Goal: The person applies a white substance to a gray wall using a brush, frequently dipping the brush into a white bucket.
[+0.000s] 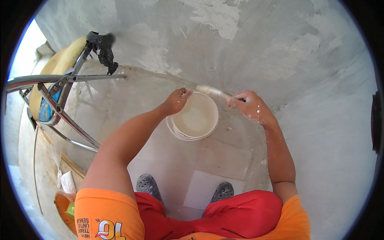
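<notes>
A round white plastic bucket [181, 136] stands on the floor in front of me, with pale, cloudy liquid [196, 118] inside. My left hand [177, 101] grips its rim at the upper left, the thumb over the edge. In my right hand [252, 105] is a paintbrush [216, 91], held by its handle. The brush's pale bristles point left, just above the far rim of the bucket. White splashes mark my right hand and forearm.
Ahead rises a grey wall [180, 45] with patchy, lighter skim-coat; it meets another wall [324, 144] on the right. At left stands a metal-framed folding chair [60, 60] with black plastic [105, 49] hanging on it. An orange container [61, 207] and white bag [68, 182] lie lower left.
</notes>
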